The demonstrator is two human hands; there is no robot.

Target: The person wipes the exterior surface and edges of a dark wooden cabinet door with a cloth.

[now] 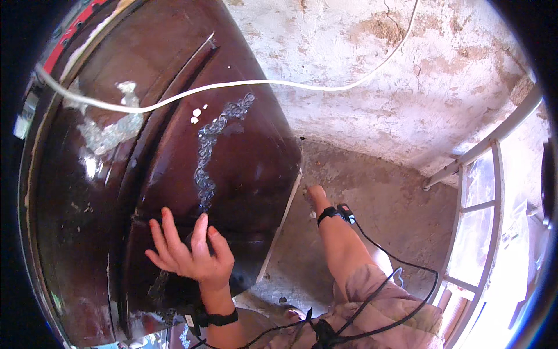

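Observation:
My left hand (192, 253) is raised over the lower part of a dark red-brown curved metal panel (244, 174), its fingers spread and nothing between them. Close beyond its fingertips, a winding strip of shiny bluish swirl marks (205, 157) runs up the panel. A silvery patch (113, 131) and a few small white spots (196, 114) show on the surface. To the right of the panel, my right hand (314, 193) hangs low over the concrete floor, fingers curled; a small pale thing seems to be at the fingers, too small to name. Both wrists wear black straps.
A white cable (261, 82) crosses above the panel. Behind it stands a rough, flaking whitewashed wall (348, 48). A metal frame with rungs (495, 183) stands at the right. Black cords (392, 257) run from the wrist straps. A concrete floor (375, 187) lies beside the panel.

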